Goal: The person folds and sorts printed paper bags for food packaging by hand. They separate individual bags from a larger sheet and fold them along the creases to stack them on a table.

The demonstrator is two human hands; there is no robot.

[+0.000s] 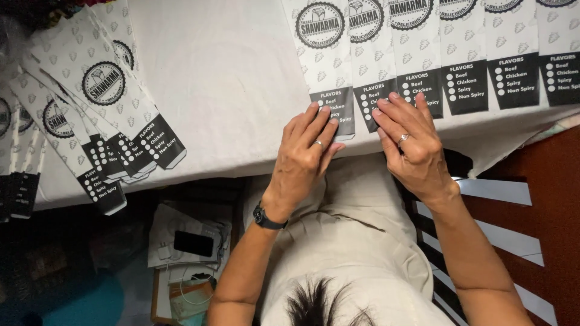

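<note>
A row of several long white paper sleeves with black round emblems and black ends lies across the white-covered table [229,78]. My left hand [305,151], with a ring and a black wristwatch, lies flat, its fingertips on the black end of the leftmost sleeve [323,54]. My right hand [411,142], also ringed, presses flat on the black ends of the two sleeves beside it [374,42]. Neither hand grips anything. More sleeves [513,54] continue to the right.
A fanned pile of the same sleeves [103,90] lies at the table's left edge. Below the table, a black phone [193,243] rests on papers with white cables. A chair with white slats [513,241] stands at the right over a red-brown floor.
</note>
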